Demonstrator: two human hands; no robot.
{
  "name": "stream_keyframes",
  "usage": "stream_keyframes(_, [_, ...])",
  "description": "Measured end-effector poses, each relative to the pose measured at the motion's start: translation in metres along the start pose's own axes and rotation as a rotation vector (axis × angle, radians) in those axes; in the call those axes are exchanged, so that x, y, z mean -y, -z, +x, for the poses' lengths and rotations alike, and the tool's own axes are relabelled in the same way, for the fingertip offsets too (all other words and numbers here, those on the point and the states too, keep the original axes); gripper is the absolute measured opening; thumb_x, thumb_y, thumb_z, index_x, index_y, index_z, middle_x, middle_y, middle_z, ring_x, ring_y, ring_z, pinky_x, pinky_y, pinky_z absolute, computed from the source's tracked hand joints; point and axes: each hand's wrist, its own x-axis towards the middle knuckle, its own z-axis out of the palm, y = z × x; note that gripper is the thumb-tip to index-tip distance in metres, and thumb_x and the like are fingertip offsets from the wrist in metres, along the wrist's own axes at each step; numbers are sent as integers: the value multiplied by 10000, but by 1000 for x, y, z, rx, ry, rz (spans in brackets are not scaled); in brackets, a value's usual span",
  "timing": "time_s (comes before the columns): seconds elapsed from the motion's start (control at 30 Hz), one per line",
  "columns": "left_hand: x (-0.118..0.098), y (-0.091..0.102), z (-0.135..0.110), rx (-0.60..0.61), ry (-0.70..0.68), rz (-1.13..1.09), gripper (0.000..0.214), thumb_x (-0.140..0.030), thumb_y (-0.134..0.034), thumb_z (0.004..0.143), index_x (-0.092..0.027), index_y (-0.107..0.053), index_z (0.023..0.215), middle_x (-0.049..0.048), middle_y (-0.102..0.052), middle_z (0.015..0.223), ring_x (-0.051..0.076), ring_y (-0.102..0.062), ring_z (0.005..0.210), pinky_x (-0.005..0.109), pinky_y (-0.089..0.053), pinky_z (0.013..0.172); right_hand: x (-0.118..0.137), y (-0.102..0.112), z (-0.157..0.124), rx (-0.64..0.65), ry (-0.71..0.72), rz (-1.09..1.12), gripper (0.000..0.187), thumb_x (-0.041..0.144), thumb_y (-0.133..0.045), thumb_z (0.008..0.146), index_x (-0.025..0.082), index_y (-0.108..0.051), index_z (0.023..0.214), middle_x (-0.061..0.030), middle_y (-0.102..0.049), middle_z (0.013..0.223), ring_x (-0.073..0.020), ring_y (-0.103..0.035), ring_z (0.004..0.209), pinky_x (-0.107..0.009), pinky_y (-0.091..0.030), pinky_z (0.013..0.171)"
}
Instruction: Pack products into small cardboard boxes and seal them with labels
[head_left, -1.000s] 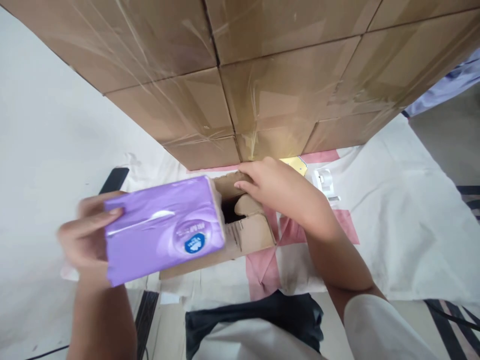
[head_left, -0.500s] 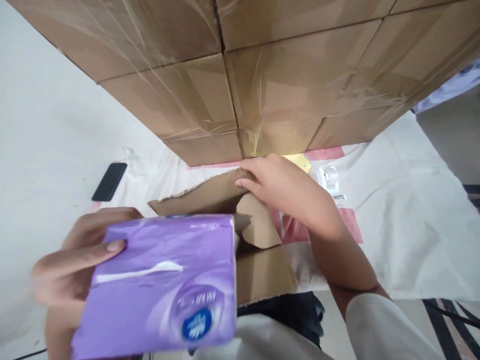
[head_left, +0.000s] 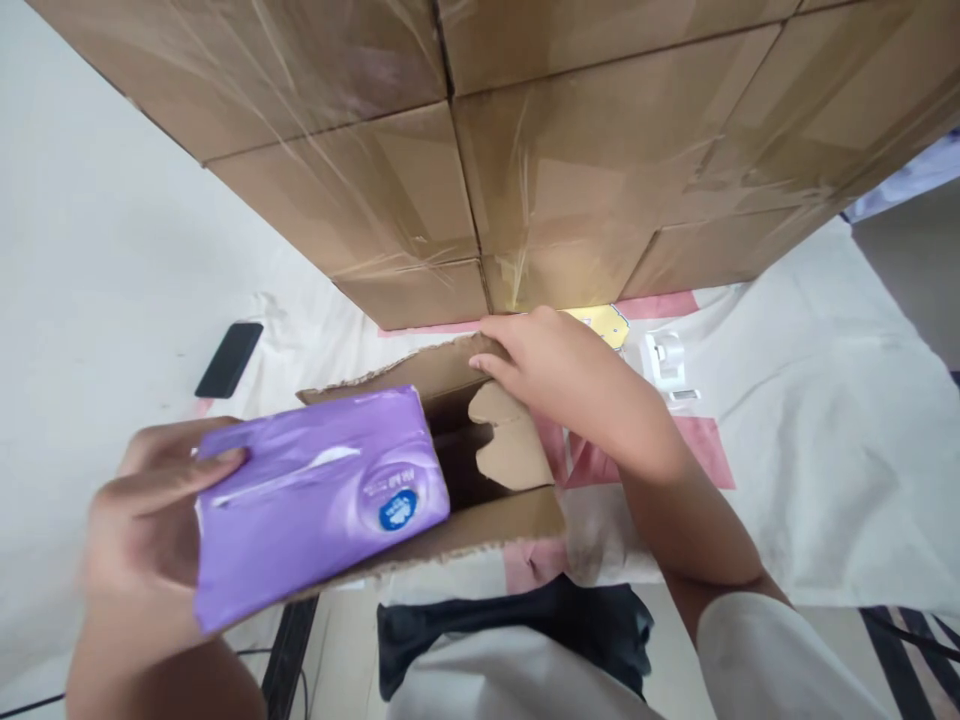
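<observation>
Gripping a purple tissue pack (head_left: 315, 500) by one end, the left hand (head_left: 142, 530) is holding it tilted over the open cardboard box (head_left: 487, 520); the right hand (head_left: 562, 375), fingers curled, is pinning back the far flap (head_left: 420, 365). The pack looks askew, needing squaring to the opening.

A tall stack of sealed cartons (head_left: 540, 150), wrapped in clear tape, stands at the back on a white sheet (head_left: 810, 450) with pink stripes. A black phone (head_left: 229, 359) lies on the left. On the right, near the stack, a small yellow card (head_left: 600, 322) lies just beside a white plastic piece (head_left: 667, 360).
</observation>
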Motion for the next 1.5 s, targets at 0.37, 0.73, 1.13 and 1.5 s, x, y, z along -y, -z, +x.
stream_keyframes(0.37, [-37,-63,25,358,-327,309,379,-240,-654,833,-171,-572,1197,178,-597,1259,328,-661,1095,413,-587,827,5,-5,3,-24,22,-16,185,310,-570,1036,187,-697,981,-70,-728,894,-192,-628,754,-302,-332,657])
stream_keyframes(0.73, [-40,-76,23,790,-255,388,627,-406,-664,893,-287,-517,1490,134,-495,1523,346,-625,1254,506,-597,933,3,-2,1,29,16,-2,178,320,-580,1024,198,-706,995,-72,-731,885,-204,-629,762,-300,-360,673])
stream_keyframes(1.13, [-44,-58,25,922,-216,404,858,-167,-690,773,-283,-386,1566,86,-518,1551,304,-576,1337,428,-564,990,15,-10,3,35,83,6,195,323,-571,1036,176,-697,1011,-79,-727,932,-210,-639,845,-293,-350,704])
stream_keyframes(1.5, [-63,-115,62,1006,-524,175,56,-234,-732,787,-212,-684,767,54,-673,836,264,-661,913,427,-537,944,14,-11,2,31,79,11,166,320,-587,1024,196,-688,980,-73,-724,927,-217,-629,829,-301,-337,693])
